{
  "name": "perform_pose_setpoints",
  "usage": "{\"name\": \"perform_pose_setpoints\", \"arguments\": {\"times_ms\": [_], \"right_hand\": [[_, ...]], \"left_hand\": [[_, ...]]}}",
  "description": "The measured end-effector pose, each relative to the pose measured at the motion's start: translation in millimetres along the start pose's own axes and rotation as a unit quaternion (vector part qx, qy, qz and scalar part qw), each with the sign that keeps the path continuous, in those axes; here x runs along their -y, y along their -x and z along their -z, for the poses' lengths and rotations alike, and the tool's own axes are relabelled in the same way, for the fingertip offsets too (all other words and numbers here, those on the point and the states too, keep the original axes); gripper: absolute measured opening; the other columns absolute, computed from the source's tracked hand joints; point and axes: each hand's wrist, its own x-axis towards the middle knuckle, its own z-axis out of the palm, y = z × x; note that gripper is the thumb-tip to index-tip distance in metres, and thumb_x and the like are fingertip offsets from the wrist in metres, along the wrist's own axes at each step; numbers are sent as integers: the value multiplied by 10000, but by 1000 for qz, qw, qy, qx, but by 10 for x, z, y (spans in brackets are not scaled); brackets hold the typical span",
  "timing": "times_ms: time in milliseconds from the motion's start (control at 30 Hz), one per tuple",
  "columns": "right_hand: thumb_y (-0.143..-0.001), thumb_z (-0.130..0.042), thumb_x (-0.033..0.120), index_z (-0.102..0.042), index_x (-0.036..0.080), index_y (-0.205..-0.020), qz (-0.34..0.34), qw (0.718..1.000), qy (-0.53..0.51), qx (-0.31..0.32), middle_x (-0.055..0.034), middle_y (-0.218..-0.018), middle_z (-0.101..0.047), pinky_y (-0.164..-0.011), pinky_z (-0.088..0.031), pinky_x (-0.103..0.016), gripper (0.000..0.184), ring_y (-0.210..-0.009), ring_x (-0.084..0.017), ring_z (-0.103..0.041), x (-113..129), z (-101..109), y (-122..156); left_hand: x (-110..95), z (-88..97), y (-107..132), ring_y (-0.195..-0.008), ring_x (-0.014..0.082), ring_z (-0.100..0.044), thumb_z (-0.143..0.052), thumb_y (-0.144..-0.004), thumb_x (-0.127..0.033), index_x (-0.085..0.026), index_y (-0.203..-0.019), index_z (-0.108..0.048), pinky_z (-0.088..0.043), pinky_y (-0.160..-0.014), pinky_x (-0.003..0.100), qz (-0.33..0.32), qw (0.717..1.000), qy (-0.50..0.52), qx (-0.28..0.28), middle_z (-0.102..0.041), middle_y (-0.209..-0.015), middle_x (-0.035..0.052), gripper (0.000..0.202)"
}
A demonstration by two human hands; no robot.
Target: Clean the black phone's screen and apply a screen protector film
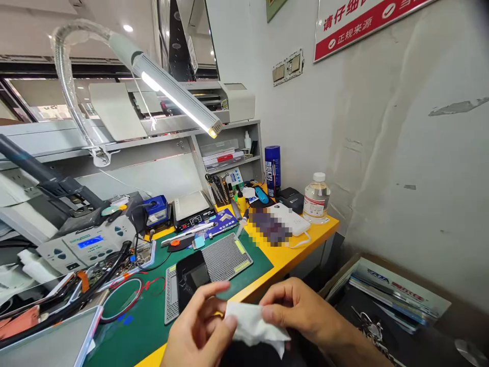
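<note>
Currently, a white wipe [254, 326] is gripped between both hands at the bottom centre of the head view, in front of the near edge of the tabletop [305, 239]. The left hand [198, 331] is closed on the left end of the wipe, pinching it between thumb and fingers. The right hand [301, 311] is closed on the right end in the same manner. The long axis of the wipe runs left to right between the two hands, and one loose corner hangs below. A dark surface is seen under the wipe; what it is cannot be told.

A black smartphone [193, 278] is laid screen up just beyond the left hand, partly on a perforated grey pad [225, 257] that rests on a green mat [145, 316]. Its long axis points away from the person. The left hand is the nearer of the two to it. A clear bottle [316, 199] is stood well apart, at the far right of the tabletop.
</note>
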Motion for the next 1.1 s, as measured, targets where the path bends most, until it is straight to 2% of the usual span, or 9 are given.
{"name": "perform_pose_setpoints", "arguments": {"times_ms": [133,367,500,600,667,733,867,967,1100], "right_hand": [[-808,-798,567,-749,83,-926,0,1000,-4,-14,-25,-666,-631,-477,-457,-173,500,-503,-75,-514,44,64,50],[-756,-847,535,-759,86,-979,-40,999,-6,-13,-64,-760,-676,-524,-511,-217,509,-591,-121,-580,96,33,123],[-698,-897,478,-758,94,-857,-30,997,0,-75,-49,-733,-674,-521,-485,-205,438,-573,-114,-562,-1,-53,74],[-699,-901,454,-762,117,-867,-22,991,-19,-134,-33,-761,-684,-575,-460,-168,401,-632,-98,-570,-86,-99,33],[-680,-908,463,-766,125,-880,-34,987,-44,-148,-31,-761,-682,-597,-439,-156,417,-674,-99,-574,-110,-115,28],[-664,-908,498,-770,124,-890,-55,986,-71,-142,-39,-759,-677,-608,-439,-167,458,-690,-110,-575,-107,-129,36],[-656,-911,519,-768,115,-893,-76,985,-104,-116,-42,-764,-657,-622,-444,-174,490,-685,-102,-554,-84,-193,66],[-735,-852,570,-750,96,-865,-55,988,-101,-106,-37,-750,-624,-599,-438,-169,502,-648,-81,-512,-84,-278,109],[-814,-734,681,-703,83,-881,-10,995,-47,-90,-58,-733,-621,-595,-508,-243,602,-628,-128,-561,-92,-356,186]], "left_hand": [[-24,-70,-99,-418,-3,-249,-856,-715,-421,-151,-1075,-694,-161,-382,138,148,982,106,50,-533,-652,-40,478],[-40,-73,-126,-680,90,-570,-814,-786,-373,-156,-1116,-668,-432,-525,148,25,1000,-1,-15,-667,-856,27,421],[44,-166,15,-755,143,-640,-681,-871,-210,-199,-1154,-647,-555,-679,250,-207,964,-161,-45,-702,-902,46,285],[176,-213,185,-686,157,-645,-597,-783,-19,-212,-1155,-631,-516,-588,248,-469,829,-291,87,-753,-876,45,421],[269,-206,289,-603,148,-626,-570,-737,9,-214,-1113,-627,-483,-533,244,-526,783,-313,115,-762,-805,22,441],[332,-183,349,-557,130,-591,-579,-780,-38,-225,-1073,-637,-482,-539,239,-455,839,-298,20,-741,-783,13,352],[352,-193,272,-560,124,-555,-714,-837,-407,-188,-1040,-692,-492,-540,242,-84,979,-161,-97,-693,-823,47,300],[369,-254,138,-643,160,-611,-758,-762,-563,-147,-812,-714,-504,-609,246,32,998,-39,-30,-683,-724,58,421],[429,-335,55,-608,158,-612,-829,-673,-602,-156,-672,-700,-474,-605,234,32,998,47,-34,-697,-633,50,465]]}}
